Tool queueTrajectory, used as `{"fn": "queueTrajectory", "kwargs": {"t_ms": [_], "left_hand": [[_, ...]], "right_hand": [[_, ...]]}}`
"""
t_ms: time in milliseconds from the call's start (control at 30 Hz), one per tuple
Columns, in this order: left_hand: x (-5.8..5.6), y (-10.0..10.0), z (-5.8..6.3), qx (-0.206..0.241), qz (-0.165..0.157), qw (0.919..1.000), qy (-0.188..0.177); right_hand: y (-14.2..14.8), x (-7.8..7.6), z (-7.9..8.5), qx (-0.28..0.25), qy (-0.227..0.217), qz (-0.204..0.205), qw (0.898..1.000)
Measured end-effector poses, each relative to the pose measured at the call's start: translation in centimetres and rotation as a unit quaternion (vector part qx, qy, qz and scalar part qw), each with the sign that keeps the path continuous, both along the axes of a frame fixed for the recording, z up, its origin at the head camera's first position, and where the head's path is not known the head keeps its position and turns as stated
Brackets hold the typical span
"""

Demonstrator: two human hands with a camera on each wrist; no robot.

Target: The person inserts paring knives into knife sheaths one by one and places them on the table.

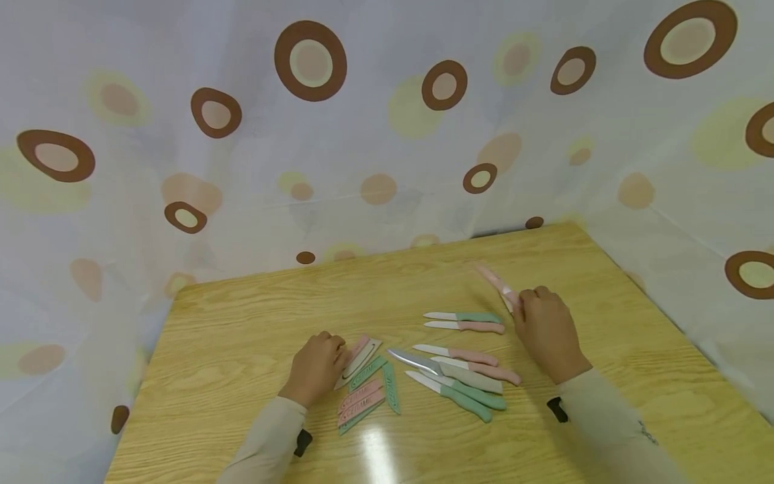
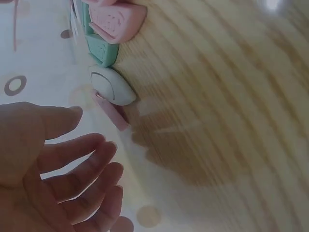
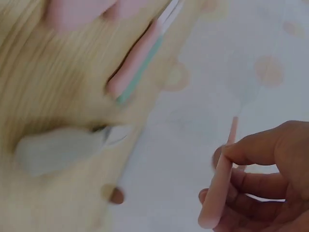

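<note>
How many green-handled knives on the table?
3: far green-handled knife beside a pink knife; nearest green-handled knife, in front of the gray knife; middle green-handled knife, between those two. Others may be hidden.

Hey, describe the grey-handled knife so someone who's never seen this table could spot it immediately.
On the wooden table, just right of the sheaths, five knives lie bunched together. The grey-handled knife is in the middle, its tip toward the sheaths. It alone there has a shiny silver blade; its neighbours have white blades with pink or green handles.
</note>
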State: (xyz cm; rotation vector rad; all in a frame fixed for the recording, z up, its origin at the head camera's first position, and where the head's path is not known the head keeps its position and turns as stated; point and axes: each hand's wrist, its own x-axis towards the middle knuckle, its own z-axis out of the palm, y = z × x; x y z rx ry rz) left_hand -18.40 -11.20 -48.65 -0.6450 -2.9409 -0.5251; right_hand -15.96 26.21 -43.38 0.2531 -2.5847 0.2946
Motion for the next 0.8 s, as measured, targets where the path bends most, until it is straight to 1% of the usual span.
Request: {"fn": "queueTrajectory", "kwargs": {"t_ms": [33,100,200,400,567,667,800], "left_hand": [[0.0,-0.1,-0.1,0.002,0.000,1.0000,-0.010],[-0.1,-0.3,-0.2,0.006,-0.002,0.9997,-0.026],[-0.2,-0.5,-0.3,0.010,0.002,0.9990,-0.045],[-0.3,-0.9,-0.3,0.009,0.009,0.9983,-0.056],[-0.3,-1.0,-0.3,0.008,0.010,0.9981,-0.059],[-0.2,-1.0,-0.3,0.010,0.012,0.9979,-0.063],[-0.1,-1.2,-0.3,0.016,0.018,0.9972,-0.070]], "right_hand": [[0.7,-0.1,-0.1,-0.009,-0.011,-0.023,1.000],[2.2,-0.2,-0.5,-0.020,-0.034,-0.054,0.998],[3.9,-0.3,-1.4,-0.035,-0.081,-0.081,0.993],[5.4,-0.5,-3.1,-0.058,-0.159,-0.103,0.980],[5.5,-0.6,-4.1,-0.090,-0.219,-0.122,0.964],[5.5,-1.0,-4.5,-0.098,-0.239,-0.131,0.957],[5.4,-1.6,-4.9,-0.100,-0.242,-0.137,0.955]]}}
